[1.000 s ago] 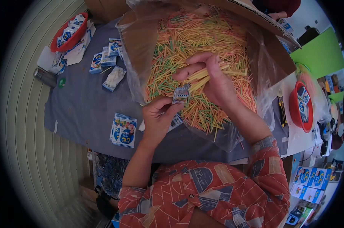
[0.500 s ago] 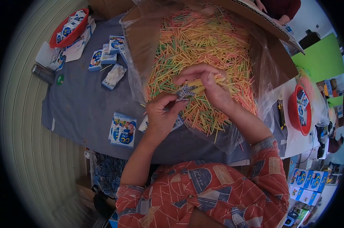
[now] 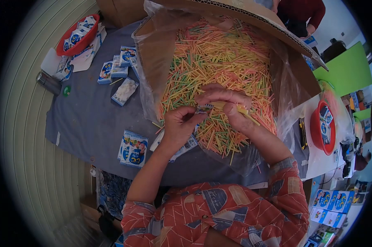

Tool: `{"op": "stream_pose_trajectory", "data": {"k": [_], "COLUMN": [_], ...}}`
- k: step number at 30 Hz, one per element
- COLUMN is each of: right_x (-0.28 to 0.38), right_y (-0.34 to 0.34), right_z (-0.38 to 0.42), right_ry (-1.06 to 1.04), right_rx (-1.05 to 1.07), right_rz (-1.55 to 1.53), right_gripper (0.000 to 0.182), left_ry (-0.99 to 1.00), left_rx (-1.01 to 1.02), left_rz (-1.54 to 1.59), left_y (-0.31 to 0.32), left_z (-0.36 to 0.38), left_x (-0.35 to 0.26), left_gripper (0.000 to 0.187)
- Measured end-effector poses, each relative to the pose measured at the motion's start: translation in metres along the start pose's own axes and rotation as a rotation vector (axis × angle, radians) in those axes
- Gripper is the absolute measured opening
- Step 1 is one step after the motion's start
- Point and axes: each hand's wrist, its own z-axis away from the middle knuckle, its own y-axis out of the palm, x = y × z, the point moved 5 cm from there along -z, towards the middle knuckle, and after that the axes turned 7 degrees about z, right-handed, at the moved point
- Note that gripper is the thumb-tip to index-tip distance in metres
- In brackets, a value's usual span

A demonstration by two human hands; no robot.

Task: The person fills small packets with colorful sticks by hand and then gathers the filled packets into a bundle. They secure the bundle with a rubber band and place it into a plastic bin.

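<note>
My left hand (image 3: 177, 126) pinches the edge of a small blue-and-white packet (image 3: 203, 108), mostly covered by the fingers. My right hand (image 3: 240, 119) is closed around a small bunch of thin yellow sticks (image 3: 244, 111), their left ends right at the packet's mouth. Both hands are over a large heap of thin pink, yellow and green sticks (image 3: 219, 57) in a plastic-lined cardboard box (image 3: 157, 55). More blue-and-white packets (image 3: 188, 147) lie partly under my left forearm, by the box's near edge.
Flat packets (image 3: 133, 149) lie on the grey cloth (image 3: 83, 119), with filled packets (image 3: 119, 68) and an opened one (image 3: 124, 91) farther back. Red baskets of packets stand at left (image 3: 80, 38) and right (image 3: 322, 127). A utility knife (image 3: 303, 133) lies right. Another person (image 3: 303, 14) stands behind the box.
The packet and the yellow sticks have come closer together, and the sticks now sit lower in my right hand. The whole view has shifted slightly.
</note>
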Motion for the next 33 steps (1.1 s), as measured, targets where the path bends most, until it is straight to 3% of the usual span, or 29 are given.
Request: {"op": "stream_pose_trajectory", "data": {"k": [2,4,5,7,13,16,24,27,29,33], "right_x": [-0.001,-0.011,-0.012,-0.021,-0.012,-0.010,-0.024,-0.030,-0.027,-0.026], "right_y": [0.005,0.006,0.004,-0.006,-0.009,-0.006,-0.010,-0.011,-0.010,-0.012], "right_z": [0.004,0.008,0.007,0.005,-0.006,-0.006,-0.004,0.000,0.002,0.005], "right_ry": [0.028,0.253,0.254,0.296,0.133,0.151,0.250,0.188,0.127,0.091], "right_rx": [0.002,-0.161,-0.161,-0.310,-0.267,-0.270,-0.507,-0.575,-0.573,-0.590], "right_rz": [-0.001,-0.363,-0.363,-0.499,-0.402,-0.214,-0.279,-0.320,-0.318,-0.277], "right_gripper": [0.063,0.058,0.058,0.053,0.052,0.051,0.046,0.045,0.045,0.042], "left_ry": [0.265,0.361,0.457,0.422,0.462,0.484,0.591,0.548,0.380,0.429], "left_rx": [0.016,0.004,-0.009,-0.022,-0.047,-0.049,-0.041,-0.017,-0.043,-0.038], "left_rz": [-0.117,-0.198,-0.278,-0.263,-0.391,-0.407,-0.562,-0.505,-0.381,-0.400], "left_y": [0.003,0.001,0.000,-0.002,-0.002,0.001,0.010,0.010,0.009,0.016], "left_z": [0.000,-0.001,0.000,-0.001,-0.004,-0.006,-0.012,-0.018,-0.024,-0.026], "left_x": [-0.005,-0.008,-0.012,-0.013,-0.028,-0.030,-0.028,-0.017,-0.009,-0.014], "left_gripper": [0.011,0.012,0.013,0.014,0.016,0.016,0.015,0.015,0.015,0.015]}}
